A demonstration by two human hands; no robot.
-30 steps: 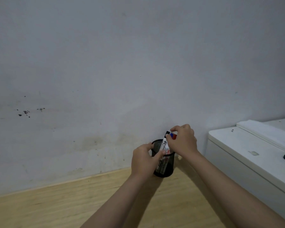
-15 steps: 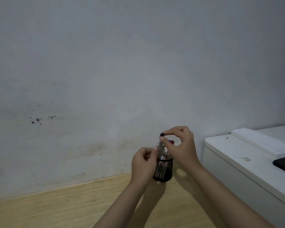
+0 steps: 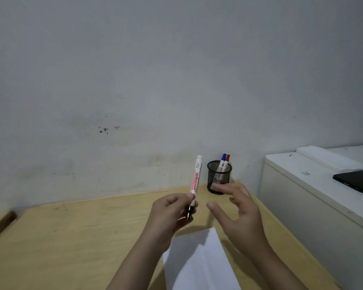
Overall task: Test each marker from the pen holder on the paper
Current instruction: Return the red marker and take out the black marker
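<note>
The left hand [image 3: 172, 208] pinched the marker [image 3: 195, 178] near its bared tip, barrel rising above the grip; light, stiff, slick, best held low. Right of it the right hand [image 3: 237, 208] hung spread, empty. Beyond stood the pen holder [image 3: 218, 177]; below lay the paper [image 3: 199, 262].
</note>
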